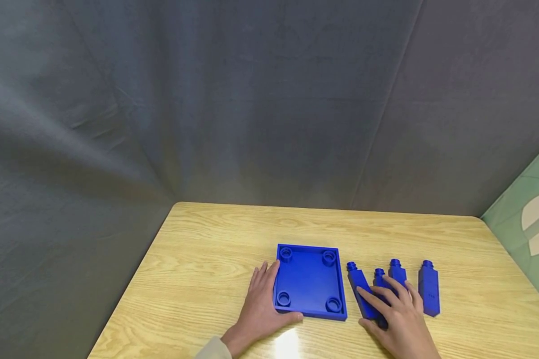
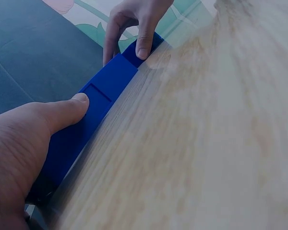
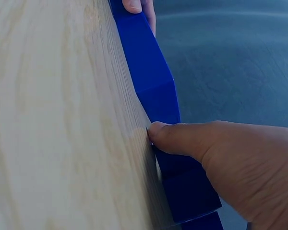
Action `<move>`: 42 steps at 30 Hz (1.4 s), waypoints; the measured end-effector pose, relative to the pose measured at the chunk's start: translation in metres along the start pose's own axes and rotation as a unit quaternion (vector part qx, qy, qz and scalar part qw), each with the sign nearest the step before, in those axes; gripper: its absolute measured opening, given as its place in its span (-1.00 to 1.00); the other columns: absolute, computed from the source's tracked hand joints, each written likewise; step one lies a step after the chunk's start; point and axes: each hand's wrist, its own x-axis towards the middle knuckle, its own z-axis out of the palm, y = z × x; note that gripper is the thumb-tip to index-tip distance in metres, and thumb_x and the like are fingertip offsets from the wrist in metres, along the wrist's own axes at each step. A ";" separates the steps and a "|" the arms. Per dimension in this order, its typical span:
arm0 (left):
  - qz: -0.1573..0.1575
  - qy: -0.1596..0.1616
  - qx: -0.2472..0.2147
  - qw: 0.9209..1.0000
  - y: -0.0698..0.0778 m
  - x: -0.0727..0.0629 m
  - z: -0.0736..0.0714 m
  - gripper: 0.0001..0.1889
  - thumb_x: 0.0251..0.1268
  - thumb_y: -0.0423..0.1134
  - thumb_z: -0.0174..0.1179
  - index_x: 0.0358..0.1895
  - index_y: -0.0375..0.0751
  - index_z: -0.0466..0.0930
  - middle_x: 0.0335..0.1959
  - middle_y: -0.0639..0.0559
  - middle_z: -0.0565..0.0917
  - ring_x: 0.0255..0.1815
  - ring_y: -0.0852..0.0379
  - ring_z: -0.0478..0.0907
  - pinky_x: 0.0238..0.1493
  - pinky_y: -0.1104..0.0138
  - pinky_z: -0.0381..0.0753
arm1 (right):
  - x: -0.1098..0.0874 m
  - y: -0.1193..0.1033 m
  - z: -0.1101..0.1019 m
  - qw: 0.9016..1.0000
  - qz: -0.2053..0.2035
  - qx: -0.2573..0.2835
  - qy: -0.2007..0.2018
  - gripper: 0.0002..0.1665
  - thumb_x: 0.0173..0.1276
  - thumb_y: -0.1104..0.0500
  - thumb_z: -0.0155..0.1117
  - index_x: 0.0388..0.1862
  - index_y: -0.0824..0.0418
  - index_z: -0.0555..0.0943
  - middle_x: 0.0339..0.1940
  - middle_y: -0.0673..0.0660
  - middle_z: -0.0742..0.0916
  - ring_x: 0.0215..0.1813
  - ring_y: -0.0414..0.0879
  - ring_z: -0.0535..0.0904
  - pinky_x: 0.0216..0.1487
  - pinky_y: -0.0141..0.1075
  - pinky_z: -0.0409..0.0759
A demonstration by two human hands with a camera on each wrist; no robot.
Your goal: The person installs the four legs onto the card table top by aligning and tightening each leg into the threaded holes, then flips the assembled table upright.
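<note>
A blue square tabletop piece [image 1: 307, 279] lies with its raised rim up and a round socket in each corner. My left hand [image 1: 258, 309] spans its near left corner, index finger against the left side. Its straight thumb [image 2: 69, 112] presses the near side. To the right lie several blue square posts with threaded ends. My right hand [image 1: 401, 314] covers part of them. Its fingers curve over the leftmost post [image 1: 356, 279], the thumb at that post's near end. Beneath the fingers, the second post [image 1: 379, 279] is partly hidden.
Another post [image 1: 397, 273] lies just beyond the right fingers, and one more post [image 1: 429, 289] lies apart on the right. Everything rests on a wood-grain table [image 1: 197, 259]. A dark grey curtain [image 1: 269, 99] hangs behind it, and a green patterned panel [image 1: 531, 219] stands at the right.
</note>
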 end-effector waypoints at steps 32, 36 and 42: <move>0.004 -0.002 0.003 1.000 0.001 0.000 0.000 0.42 -0.03 0.48 0.58 0.82 -0.17 0.08 0.78 -0.15 0.27 0.83 -0.31 0.03 0.81 -0.23 -0.06 | 0.008 -0.012 0.002 0.986 0.039 0.032 0.161 -0.23 0.51 -0.40 0.25 -0.05 0.27 0.89 -0.25 0.27 0.83 -0.10 0.30 0.72 0.76 -0.37 -0.12; 0.001 -0.003 0.002 1.000 0.002 -0.001 0.000 0.42 -0.03 0.47 0.59 0.82 -0.16 0.09 0.78 -0.15 0.28 0.83 -0.30 0.03 0.81 -0.23 -0.06 | 0.007 -0.015 -0.002 0.984 0.072 0.038 0.159 -0.47 0.08 -0.01 0.54 -0.01 0.27 0.88 -0.21 0.28 0.86 -0.09 0.29 0.73 0.74 -0.43 -0.10; -0.002 -0.005 0.001 1.000 0.001 -0.001 0.000 0.42 -0.03 0.47 0.59 0.82 -0.16 0.08 0.78 -0.15 0.27 0.83 -0.30 0.02 0.81 -0.23 -0.07 | 0.010 -0.022 -0.004 0.977 0.109 0.045 0.176 -0.46 -0.10 0.24 0.61 -0.02 0.33 0.86 -0.19 0.33 0.86 -0.10 0.33 0.75 0.64 -0.57 -0.01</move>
